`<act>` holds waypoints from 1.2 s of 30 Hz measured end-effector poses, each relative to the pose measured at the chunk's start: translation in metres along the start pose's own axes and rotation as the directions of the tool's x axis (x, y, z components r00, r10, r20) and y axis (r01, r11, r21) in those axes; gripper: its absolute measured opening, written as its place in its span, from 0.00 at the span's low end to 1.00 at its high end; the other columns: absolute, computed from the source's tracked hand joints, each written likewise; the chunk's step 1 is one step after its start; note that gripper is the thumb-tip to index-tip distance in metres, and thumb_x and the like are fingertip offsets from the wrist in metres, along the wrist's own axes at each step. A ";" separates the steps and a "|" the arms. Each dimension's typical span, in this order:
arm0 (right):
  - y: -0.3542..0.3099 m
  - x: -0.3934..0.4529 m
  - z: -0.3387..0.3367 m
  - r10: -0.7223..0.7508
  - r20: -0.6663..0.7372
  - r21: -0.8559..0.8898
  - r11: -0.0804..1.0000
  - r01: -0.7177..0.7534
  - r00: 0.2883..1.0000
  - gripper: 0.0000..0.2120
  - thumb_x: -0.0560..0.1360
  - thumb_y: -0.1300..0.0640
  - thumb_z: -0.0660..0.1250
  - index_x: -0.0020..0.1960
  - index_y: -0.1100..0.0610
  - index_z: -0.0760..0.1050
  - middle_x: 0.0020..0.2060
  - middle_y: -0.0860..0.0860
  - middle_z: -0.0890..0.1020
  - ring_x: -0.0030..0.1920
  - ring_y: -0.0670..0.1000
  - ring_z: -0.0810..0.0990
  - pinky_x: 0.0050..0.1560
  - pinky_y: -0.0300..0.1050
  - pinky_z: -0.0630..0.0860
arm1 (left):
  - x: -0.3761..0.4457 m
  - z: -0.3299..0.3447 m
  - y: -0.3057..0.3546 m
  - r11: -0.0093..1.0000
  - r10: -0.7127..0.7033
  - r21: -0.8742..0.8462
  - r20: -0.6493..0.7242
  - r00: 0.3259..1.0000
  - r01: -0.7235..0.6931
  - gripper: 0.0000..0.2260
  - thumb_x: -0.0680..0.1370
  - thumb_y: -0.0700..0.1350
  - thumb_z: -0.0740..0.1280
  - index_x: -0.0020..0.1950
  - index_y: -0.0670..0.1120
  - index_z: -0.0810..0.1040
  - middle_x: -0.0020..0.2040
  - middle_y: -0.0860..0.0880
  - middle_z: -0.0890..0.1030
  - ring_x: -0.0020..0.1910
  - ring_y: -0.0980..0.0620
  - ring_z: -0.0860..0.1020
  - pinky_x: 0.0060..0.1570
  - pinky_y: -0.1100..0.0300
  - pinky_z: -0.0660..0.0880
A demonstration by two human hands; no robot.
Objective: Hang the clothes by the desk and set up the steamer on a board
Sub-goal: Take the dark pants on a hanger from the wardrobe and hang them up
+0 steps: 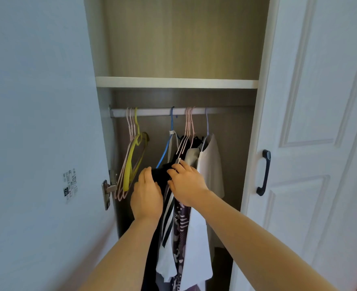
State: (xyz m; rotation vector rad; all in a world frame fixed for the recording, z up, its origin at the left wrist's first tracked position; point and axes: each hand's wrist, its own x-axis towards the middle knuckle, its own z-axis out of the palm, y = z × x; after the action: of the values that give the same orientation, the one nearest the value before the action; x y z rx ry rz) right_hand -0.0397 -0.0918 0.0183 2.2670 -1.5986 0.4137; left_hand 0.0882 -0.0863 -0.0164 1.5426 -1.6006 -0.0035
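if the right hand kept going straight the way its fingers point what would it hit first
Probably the pink hangers just past the right hand, whose fingertips already touch the dark garment; depth is unclear.

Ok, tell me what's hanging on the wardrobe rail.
On the rail: empty pink and yellow hangers at left, then a blue hanger and pink hangers carrying clothes. Both hands, left and right, cover the dark garment, hiding which hanger holds it.
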 end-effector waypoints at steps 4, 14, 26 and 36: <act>0.012 -0.012 -0.004 -0.029 -0.059 -0.100 0.995 0.023 0.998 0.17 0.81 0.50 0.54 0.66 0.56 0.69 0.63 0.53 0.74 0.65 0.58 0.68 0.62 0.52 0.69 | 0.010 0.009 0.016 0.991 -0.079 -0.113 -0.021 0.997 0.076 0.17 0.81 0.43 0.59 0.70 0.44 0.69 0.64 0.45 0.75 0.62 0.45 0.73 0.52 0.54 0.73; 0.042 -0.023 -0.023 0.110 -0.094 -0.206 0.970 -0.128 0.989 0.10 0.79 0.54 0.60 0.54 0.59 0.76 0.50 0.54 0.81 0.58 0.56 0.73 0.55 0.48 0.71 | 0.039 0.034 0.074 0.833 -0.277 -0.455 0.151 0.949 0.315 0.15 0.81 0.42 0.60 0.68 0.43 0.73 0.58 0.43 0.79 0.56 0.44 0.77 0.49 0.55 0.73; 0.042 0.014 -0.025 0.523 0.078 0.212 0.823 -0.527 0.849 0.14 0.75 0.60 0.66 0.60 0.58 0.70 0.55 0.55 0.78 0.59 0.55 0.74 0.51 0.49 0.77 | 0.119 0.049 0.076 0.403 -0.343 -0.743 0.419 0.841 0.535 0.11 0.80 0.38 0.63 0.60 0.36 0.76 0.42 0.45 0.81 0.36 0.51 0.77 0.35 0.60 0.76; 0.047 0.031 -0.019 0.677 0.084 0.527 0.593 -0.609 0.731 0.12 0.77 0.64 0.61 0.60 0.61 0.74 0.56 0.57 0.78 0.56 0.55 0.77 0.54 0.47 0.75 | 0.140 0.053 0.093 0.122 -0.370 -0.698 0.627 0.685 0.705 0.11 0.82 0.38 0.56 0.58 0.42 0.76 0.35 0.48 0.72 0.26 0.53 0.62 0.18 0.65 0.59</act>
State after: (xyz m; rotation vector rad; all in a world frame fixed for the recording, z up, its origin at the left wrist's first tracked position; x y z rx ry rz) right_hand -0.0746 -0.1249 0.0536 1.8024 -2.4507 1.3024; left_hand 0.0064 -0.2072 0.0832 1.0513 -0.7323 -1.4415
